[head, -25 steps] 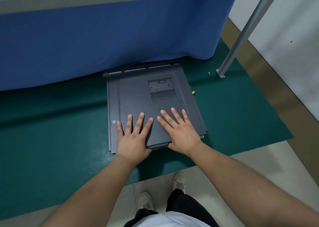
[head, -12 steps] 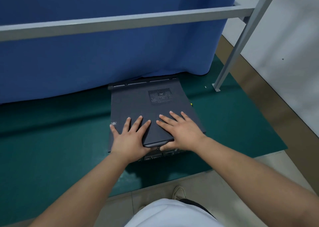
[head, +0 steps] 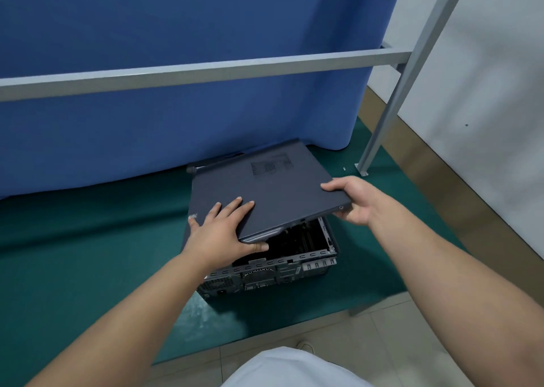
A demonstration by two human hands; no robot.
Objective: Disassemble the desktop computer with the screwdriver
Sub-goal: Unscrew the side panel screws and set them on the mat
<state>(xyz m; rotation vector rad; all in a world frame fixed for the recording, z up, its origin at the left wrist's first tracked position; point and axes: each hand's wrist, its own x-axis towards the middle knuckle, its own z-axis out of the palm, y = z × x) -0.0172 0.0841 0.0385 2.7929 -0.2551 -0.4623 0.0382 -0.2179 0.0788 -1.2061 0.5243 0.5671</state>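
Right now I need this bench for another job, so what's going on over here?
A person is taking the side panel off a desktop computer case that lies on the green mat. The left hand holds the panel's near edge, fingers on top and thumb underneath. The right hand grips its right corner. The panel's near end is raised and the case interior shows below. No screwdriver is in view.

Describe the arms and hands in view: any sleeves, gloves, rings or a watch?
Both forearms are bare as far as the picture shows; no sleeve reaches them. The left hand and right hand wear no gloves, and no ring, watch or band shows. Nails look short and unpainted. A white garment shows at the bottom edge.
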